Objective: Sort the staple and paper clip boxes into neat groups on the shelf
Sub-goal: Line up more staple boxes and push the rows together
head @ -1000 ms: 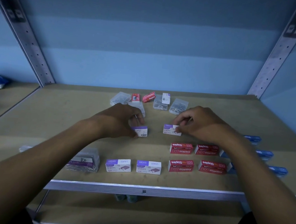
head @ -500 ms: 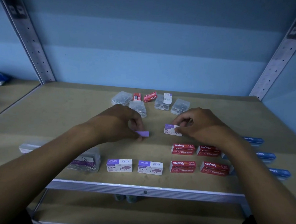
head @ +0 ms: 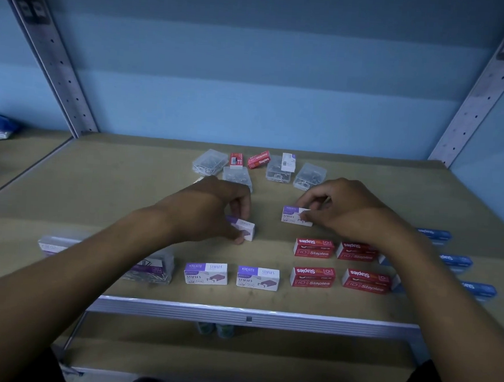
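Observation:
My left hand (head: pixel 213 212) grips a purple-and-white staple box (head: pixel 244 228) at mid-shelf, turned at an angle. My right hand (head: pixel 342 210) pinches a second purple-and-white staple box (head: pixel 295 216) lying flat just behind the red rows. Two more purple-and-white boxes (head: pixel 205 273) (head: pixel 258 277) sit in a front row. Red staple boxes (head: pixel 314 247) (head: pixel 312 276) form two rows to their right. Blue boxes (head: pixel 454 260) lie further right, partly hidden by my right arm.
At the back lie several clear plastic clip cases (head: pixel 209 161), two red boxes (head: pixel 258 159) and a small white box (head: pixel 288 161). Clear clip boxes (head: pixel 153 269) sit front left. The shelf's metal front edge (head: pixel 248 317) and slanted uprights (head: pixel 472 96) frame the space.
My left hand has turned its purple-and-white box over and set it lower on the shelf. My right hand has stayed on its box, almost still.

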`<state>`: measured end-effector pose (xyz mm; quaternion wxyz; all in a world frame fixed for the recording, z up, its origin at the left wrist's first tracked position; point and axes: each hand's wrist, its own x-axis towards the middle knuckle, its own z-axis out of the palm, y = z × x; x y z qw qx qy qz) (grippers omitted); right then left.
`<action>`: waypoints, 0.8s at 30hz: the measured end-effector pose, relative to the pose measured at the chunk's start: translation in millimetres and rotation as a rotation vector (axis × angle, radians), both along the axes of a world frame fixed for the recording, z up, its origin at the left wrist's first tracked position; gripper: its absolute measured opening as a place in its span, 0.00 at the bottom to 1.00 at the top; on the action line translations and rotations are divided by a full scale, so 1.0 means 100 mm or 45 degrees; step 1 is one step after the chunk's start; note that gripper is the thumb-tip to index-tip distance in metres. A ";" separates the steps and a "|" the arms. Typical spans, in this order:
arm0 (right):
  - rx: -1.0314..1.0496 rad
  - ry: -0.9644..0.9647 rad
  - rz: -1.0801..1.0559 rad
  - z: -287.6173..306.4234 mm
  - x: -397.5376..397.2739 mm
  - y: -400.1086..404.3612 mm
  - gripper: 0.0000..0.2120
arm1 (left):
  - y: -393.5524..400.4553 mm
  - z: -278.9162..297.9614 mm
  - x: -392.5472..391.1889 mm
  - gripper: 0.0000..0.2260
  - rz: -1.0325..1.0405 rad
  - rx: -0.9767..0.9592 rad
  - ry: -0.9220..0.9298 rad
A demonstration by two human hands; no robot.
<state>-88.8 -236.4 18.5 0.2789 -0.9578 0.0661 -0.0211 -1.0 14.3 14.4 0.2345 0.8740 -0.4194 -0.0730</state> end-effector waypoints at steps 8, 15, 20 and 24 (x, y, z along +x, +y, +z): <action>-0.002 -0.003 -0.003 0.01 -0.01 0.02 0.05 | 0.06 0.01 0.06 0.09 -0.007 0.036 -0.023; 0.029 -0.035 0.018 0.05 -0.06 0.09 0.04 | 0.16 0.08 -0.03 0.05 0.030 0.081 -0.169; 0.043 -0.123 0.099 0.11 -0.14 0.27 0.05 | 0.34 0.14 -0.17 0.07 0.120 0.084 -0.338; 0.010 -0.110 0.210 0.13 -0.21 0.42 0.05 | 0.45 0.06 -0.25 0.09 0.220 0.127 -0.354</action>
